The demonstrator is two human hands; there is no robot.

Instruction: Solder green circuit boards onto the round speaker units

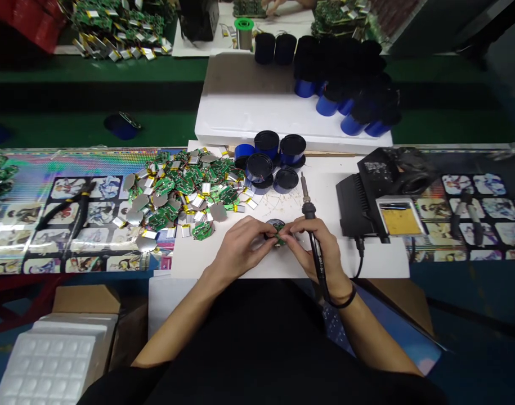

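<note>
My left hand (242, 243) pinches the left edge of a small green circuit board (278, 242), partly hidden by the fingers. A soldering iron (309, 210) lies across my right hand (325, 253), its metal tip pointing up and away from me. The thumb and forefinger of that same hand close on the board's right side. Just behind the board, a round dark part (276, 222) shows between the hands. To the left spreads a heap of green boards (185, 183) with silver battery cells wired to them. Several blue and black round housings (259, 167) stand beyond my hands.
On the right stand a black soldering station (353, 205) and a yellow sponge (401, 220) in its tray. Pliers (82, 208) lie at left, others (468, 216) at right. Behind, a white foam block (244, 107) bears many housings. Across the bench shows another person's hand (276, 5).
</note>
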